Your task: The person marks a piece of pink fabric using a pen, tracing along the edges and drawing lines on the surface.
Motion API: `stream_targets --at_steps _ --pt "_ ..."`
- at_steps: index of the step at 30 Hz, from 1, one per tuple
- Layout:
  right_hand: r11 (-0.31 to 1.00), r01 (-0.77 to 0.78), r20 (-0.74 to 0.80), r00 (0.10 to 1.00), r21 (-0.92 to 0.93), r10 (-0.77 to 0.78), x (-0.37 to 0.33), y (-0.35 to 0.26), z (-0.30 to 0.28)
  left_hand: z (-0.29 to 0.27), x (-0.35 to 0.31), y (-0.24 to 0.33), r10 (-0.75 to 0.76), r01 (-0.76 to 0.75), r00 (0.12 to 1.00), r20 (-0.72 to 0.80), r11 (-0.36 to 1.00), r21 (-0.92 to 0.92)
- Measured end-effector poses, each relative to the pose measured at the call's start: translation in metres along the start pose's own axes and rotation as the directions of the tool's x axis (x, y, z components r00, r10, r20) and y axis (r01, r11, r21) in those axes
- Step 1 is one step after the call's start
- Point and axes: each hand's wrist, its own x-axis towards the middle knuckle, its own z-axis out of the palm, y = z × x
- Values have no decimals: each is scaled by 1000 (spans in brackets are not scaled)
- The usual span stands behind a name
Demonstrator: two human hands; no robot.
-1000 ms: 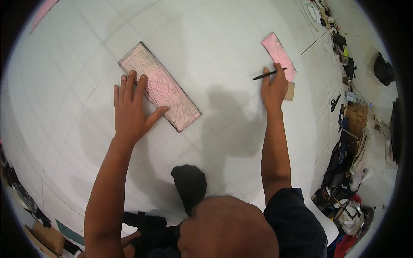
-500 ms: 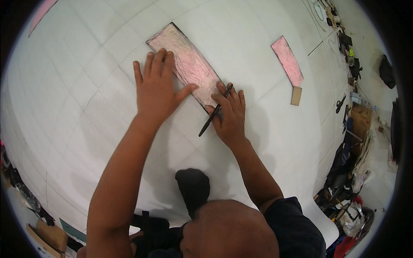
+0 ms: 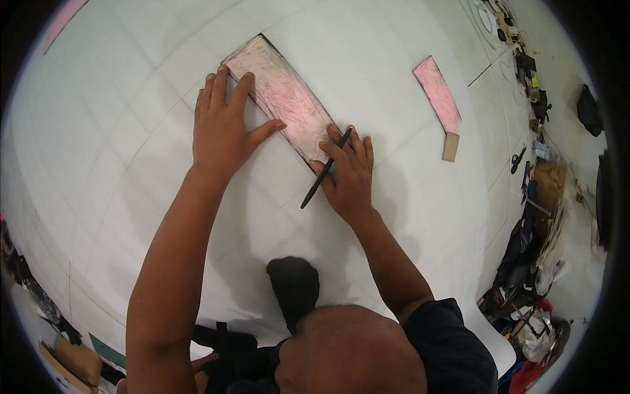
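Observation:
A long rectangular panel (image 3: 289, 98) lies slantwise on white cloth or sheeting. Its pink face is covered in fine dark lines, and its edges are dark. Along its left long edge rests my left hand (image 3: 220, 125), fingers spread, the thumb tip over the pink face and the fingertips near the far left corner. At the near right end, my right hand (image 3: 348, 171) presses on the panel with thumb and fingertips. A slim black pen (image 3: 317, 187) is tucked among those fingers, lying across the hand and pointing back toward me.
Off to the right lie a smaller pink strip (image 3: 438, 94) and a tan block (image 3: 450, 147) touching its near end. Scissors (image 3: 518, 159) and mixed clutter line the right side. A dark-socked foot (image 3: 293, 289) is on the floor covering. Part of another pink piece (image 3: 63, 25) shows at far left.
My left hand has slid left and away from me along the panel, its fingertips now close to the far left corner. My right hand and the pen have barely moved.

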Motion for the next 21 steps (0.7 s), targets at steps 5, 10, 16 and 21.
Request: stream_targets --at_steps 5,10,16,21 --pt "1000 17 -7 1000 -12 -17 -1 2 2 2 1 -1 -8 8 1000 -27 1000 24" --pt "999 24 0 1000 -46 -24 0 1 0 6 0 -3 20 -20 1000 -15 999 39" --pt "999 24 -20 999 -33 -25 -1 1 1 5 1 -3 3 -3 1000 2 1000 6" --pt "997 -41 40 998 70 38 -1 10 -6 -3 6 2 -42 40 995 87 999 21"
